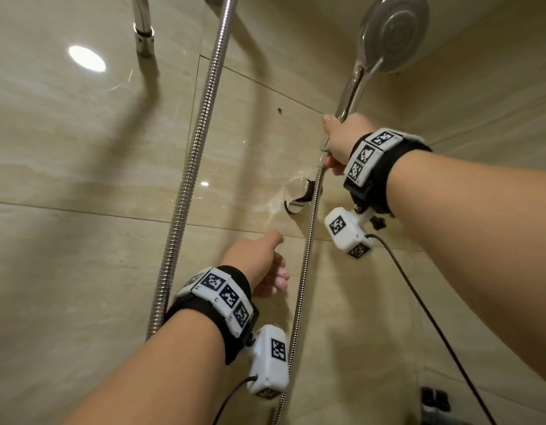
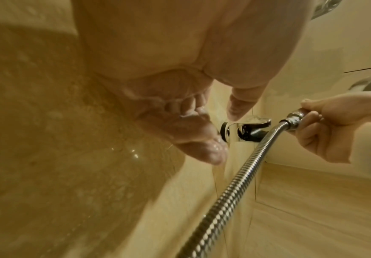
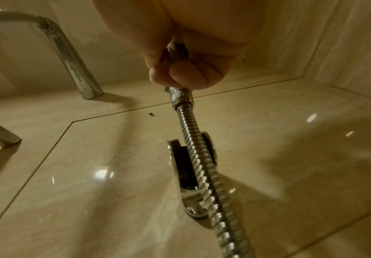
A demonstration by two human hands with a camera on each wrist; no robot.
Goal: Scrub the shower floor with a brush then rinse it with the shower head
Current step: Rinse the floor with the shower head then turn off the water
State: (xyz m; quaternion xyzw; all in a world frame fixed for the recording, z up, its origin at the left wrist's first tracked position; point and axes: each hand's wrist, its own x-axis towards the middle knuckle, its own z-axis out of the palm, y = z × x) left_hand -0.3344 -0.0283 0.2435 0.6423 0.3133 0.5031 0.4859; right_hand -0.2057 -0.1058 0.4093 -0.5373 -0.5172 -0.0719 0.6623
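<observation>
Tiled wall (image 1: 81, 148): glossy beige stone, fills the head view, wet sheen and light reflections. Fixed riser pipe (image 1: 142, 29): chrome, at 11 o'clock, mounted to the wall. Second hose (image 1: 189, 167): ribbed metal, runs from 12 o'clock down toward 7 o'clock, untouched. Shower head (image 1: 394, 32): round chrome-and-grey face at 1 o'clock, out of its cradle, held aloft by its handle; rigid, probably of moderate weight, top-heavy at the face, and likely slick when wet, so the handle just above the hose nut is the sound place to hold. Shower hose (image 1: 307, 246): flexible ribbed metal, hangs from the handle base toward 6 o'clock, passing just beside the bracket; it will drag and twist against the grip. Right hand (image 1: 339, 142): fingers wrapped round the lower handle, thumb up along it. Left hand (image 1: 259, 265): at 6 o'clock, holding nothing, fingers loosely curled with soap foam on them, thumb extended toward the bracket, near the hose but apart from it. Wall bracket (image 1: 299, 196): chrome cradle at centre, vacant. Dark speck (image 1: 279, 110): small, on the wall, too small to identify. Floor and brush: not in view.
</observation>
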